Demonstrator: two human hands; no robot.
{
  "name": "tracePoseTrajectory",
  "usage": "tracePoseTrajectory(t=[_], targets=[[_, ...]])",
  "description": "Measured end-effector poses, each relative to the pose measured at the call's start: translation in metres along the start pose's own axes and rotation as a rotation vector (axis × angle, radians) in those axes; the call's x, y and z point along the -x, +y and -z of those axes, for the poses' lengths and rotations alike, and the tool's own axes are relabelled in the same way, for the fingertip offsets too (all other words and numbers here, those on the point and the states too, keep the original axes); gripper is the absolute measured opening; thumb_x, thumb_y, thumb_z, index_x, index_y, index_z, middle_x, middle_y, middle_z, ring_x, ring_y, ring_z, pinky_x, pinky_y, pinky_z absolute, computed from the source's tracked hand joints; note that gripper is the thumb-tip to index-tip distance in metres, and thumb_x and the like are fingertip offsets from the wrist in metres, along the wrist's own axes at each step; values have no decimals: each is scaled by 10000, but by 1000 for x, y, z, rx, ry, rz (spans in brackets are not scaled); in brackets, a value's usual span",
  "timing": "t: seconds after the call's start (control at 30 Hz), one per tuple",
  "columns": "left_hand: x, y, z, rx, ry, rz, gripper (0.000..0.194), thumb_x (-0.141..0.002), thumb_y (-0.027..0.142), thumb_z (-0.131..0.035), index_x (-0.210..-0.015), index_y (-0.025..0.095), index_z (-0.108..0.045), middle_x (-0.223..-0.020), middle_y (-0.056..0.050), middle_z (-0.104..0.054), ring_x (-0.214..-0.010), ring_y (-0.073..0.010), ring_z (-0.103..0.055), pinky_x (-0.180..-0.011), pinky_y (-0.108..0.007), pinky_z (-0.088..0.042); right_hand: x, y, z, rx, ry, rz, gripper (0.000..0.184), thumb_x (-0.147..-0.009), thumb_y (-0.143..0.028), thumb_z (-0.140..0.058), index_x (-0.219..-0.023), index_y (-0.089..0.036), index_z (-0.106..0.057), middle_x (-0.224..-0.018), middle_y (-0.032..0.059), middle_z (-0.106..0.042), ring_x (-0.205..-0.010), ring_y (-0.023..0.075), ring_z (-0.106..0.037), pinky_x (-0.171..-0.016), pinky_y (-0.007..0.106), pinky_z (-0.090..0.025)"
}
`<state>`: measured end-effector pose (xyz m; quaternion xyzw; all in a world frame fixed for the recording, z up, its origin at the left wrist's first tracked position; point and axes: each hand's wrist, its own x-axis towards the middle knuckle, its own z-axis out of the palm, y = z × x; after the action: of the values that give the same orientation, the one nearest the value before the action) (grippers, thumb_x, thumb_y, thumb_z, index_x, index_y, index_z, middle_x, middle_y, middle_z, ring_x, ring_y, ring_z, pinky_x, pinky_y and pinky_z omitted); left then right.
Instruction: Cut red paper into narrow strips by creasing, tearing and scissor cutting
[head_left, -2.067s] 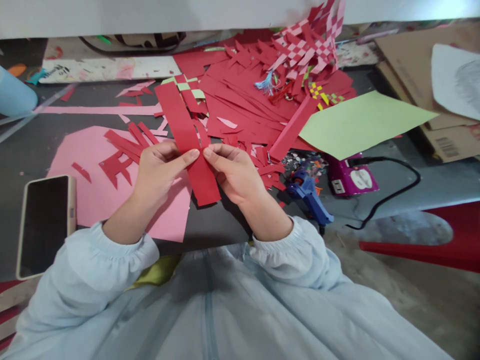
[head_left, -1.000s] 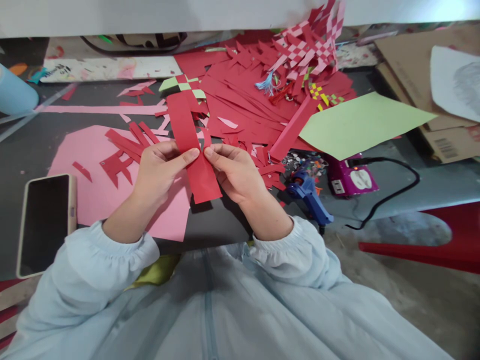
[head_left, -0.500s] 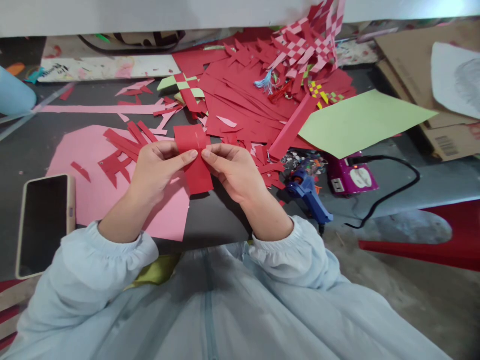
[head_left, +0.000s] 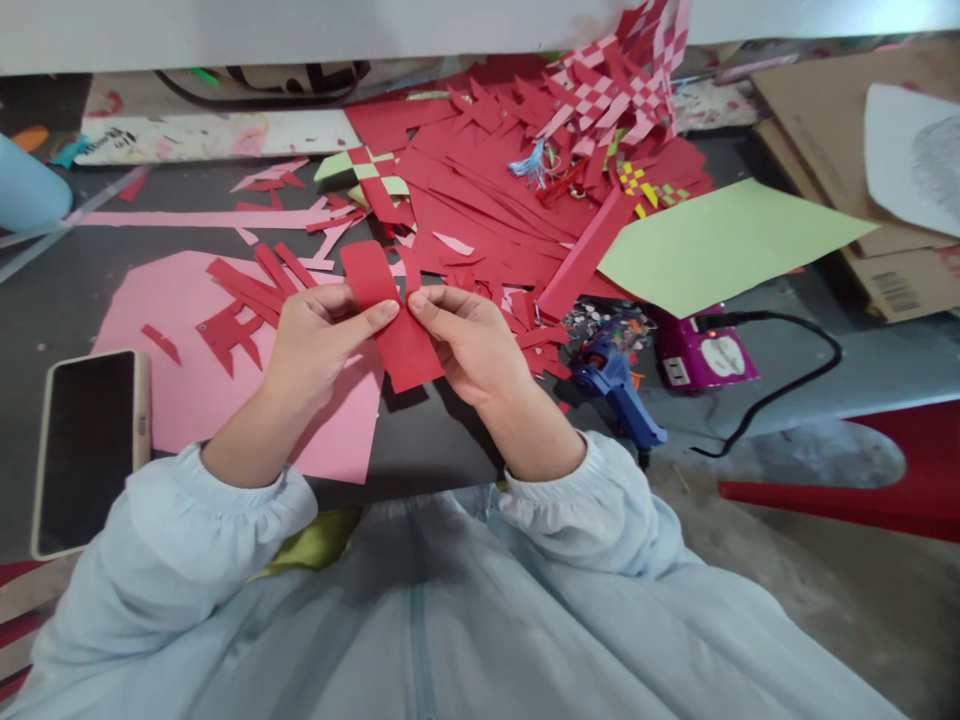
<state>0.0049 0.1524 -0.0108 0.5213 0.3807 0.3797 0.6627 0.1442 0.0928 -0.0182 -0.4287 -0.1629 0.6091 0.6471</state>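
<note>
A piece of red paper [head_left: 409, 352] is pinched between my two hands above the table. My left hand [head_left: 324, 325] is closed on its left side, thumb on top. Opposite it, my right hand [head_left: 471, 335] pinches the right side close to my left thumb. Above the thumbs the paper is split, with a narrow strip [head_left: 410, 268] standing apart from the wider part [head_left: 367, 272]; below them it looks whole. Under my left hand lies a pink sheet [head_left: 330, 440] with red paper scraps [head_left: 238, 290] on it.
A phone [head_left: 91, 450] lies at the left. To the right are a blue glue gun [head_left: 619, 395], a purple box [head_left: 705, 355] with a black cord, and a green sheet [head_left: 735, 240]. Red paper [head_left: 480, 215] and woven pieces [head_left: 592, 100] pile up behind; cardboard [head_left: 825, 120] sits far right.
The red paper has torn from its top edge down to my thumbs, and a narrow strip has parted to the right. Its lower end has swung slightly right.
</note>
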Motion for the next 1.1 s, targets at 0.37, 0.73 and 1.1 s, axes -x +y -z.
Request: tracePoseTrajectory(t=[0.37,0.73,1.1], targets=[[1,11,-2,-1,37,-25,207,-626,331,-892,-717,193,-767,-785,-18,-762,-716,-155,-703,-693,-288,-595,1,-3,1,95,-22,6,366,-503,-417,-942,-697,-199,-722,-706,-29,-710,-664,96,-637,-712,262,-546],[0,3,3,-118,3,0,231,-658,369,-890,-791,210,-789,-812,-32,-761,-783,-196,-713,-706,-315,-585,-1,1,1,98,-3,54,352,-523,-441,-928,-697,-218,-720,-692,-37,-704,-694,99,-628,-746,256,-533],[1,4,0,-59,39,-48,197,-657,345,-882,-725,203,-763,-784,-9,-747,-752,-160,-693,-719,-295,-580,2,-2,1,98,-26,4,351,-535,-439,-923,-712,-218,-715,-699,-37,-694,-669,106,-615,-730,277,-534]])
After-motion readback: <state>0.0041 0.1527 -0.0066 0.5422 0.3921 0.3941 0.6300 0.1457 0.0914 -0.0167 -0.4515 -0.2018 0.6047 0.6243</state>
